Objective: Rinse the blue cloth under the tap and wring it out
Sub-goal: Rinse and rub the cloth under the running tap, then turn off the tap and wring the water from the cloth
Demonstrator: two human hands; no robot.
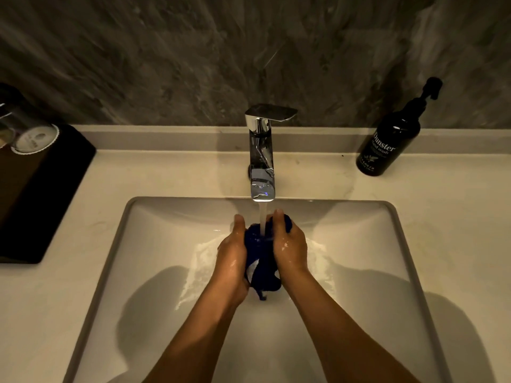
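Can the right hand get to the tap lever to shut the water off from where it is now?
Probably yes. The tap lever stands just beyond the right hand with nothing between, but that hand's grip is on the blue cloth, so it must let go first.

- The tap (262,158) overhangs the back rim of the sink (154,244); its spout sits just above the two hands, closing the way straight up there.
- The left hand (231,255) and right hand (290,247) fill the middle of the basin, with the cloth (262,261) pressed between them under the water stream (262,217).
- Basin floor to the left and right of the forearms lies open.
- A soap bottle (392,136) stands on the desk (442,217) at the back right, well apart from the tap; bare desk lies between them.
- A black tray (41,194) with an upturned glass (30,134) blocks the left desk; a bare strip remains between tray and sink.
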